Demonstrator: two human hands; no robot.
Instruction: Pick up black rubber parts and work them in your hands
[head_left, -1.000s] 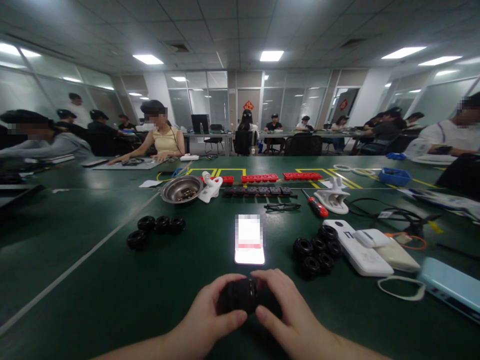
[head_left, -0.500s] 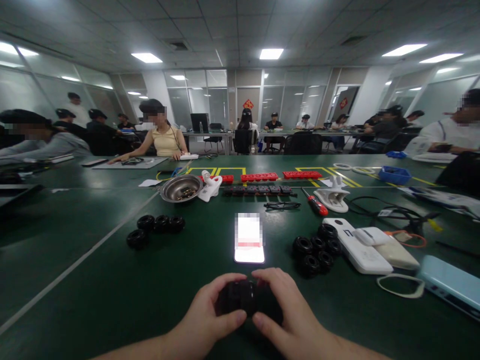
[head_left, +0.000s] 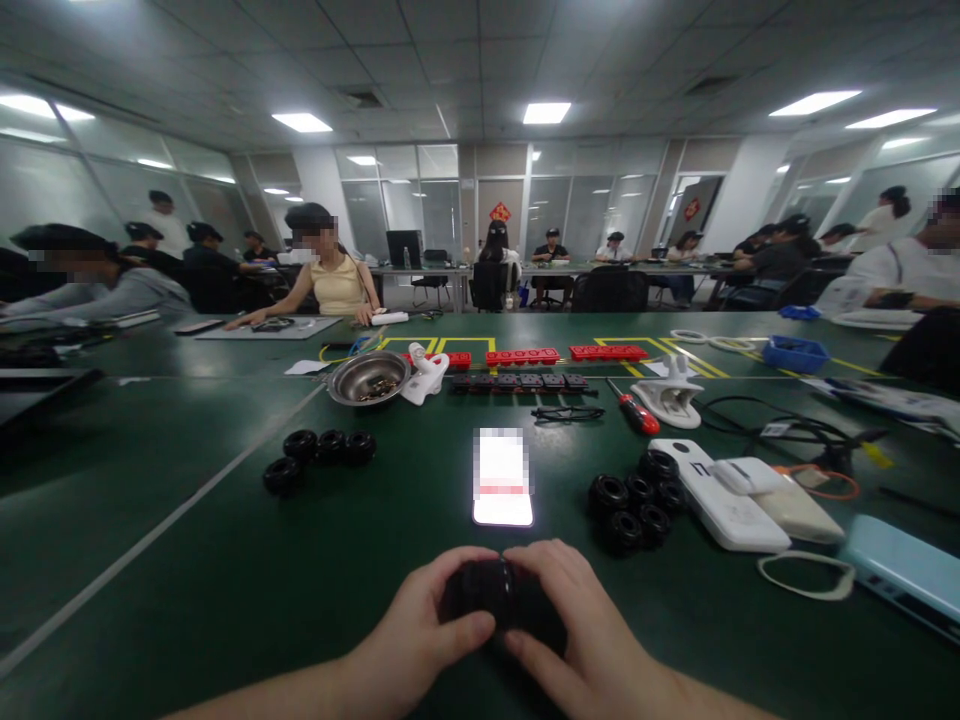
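Near the table's front edge, my left hand (head_left: pixel 431 625) and my right hand (head_left: pixel 574 625) curl from both sides around a black toy wheel (head_left: pixel 487 588). Fingers and thumbs of both hands press on it, and much of it is hidden in their shadow. Whether it is one piece or two pushed together I cannot tell. Beyond my fingertips lies a lit phone (head_left: pixel 504 510). Several black toy tires (head_left: pixel 636 495) are grouped to the right of it. More black tires (head_left: pixel 315 450) lie on the left.
Farther back are a metal bowl (head_left: pixel 370 380) with small parts, red plastic trays (head_left: pixel 523 357), a row of black parts (head_left: pixel 521 383), a screwdriver (head_left: pixel 636 408) and a white stand (head_left: pixel 669 395). White power banks (head_left: pixel 724 505) and a light blue case (head_left: pixel 904 570) lie right. People sit around.
My two hands have drawn slightly closer together around the black toy wheel, which shows a little differently between them. The whole view has shifted slightly; the table items stay put.
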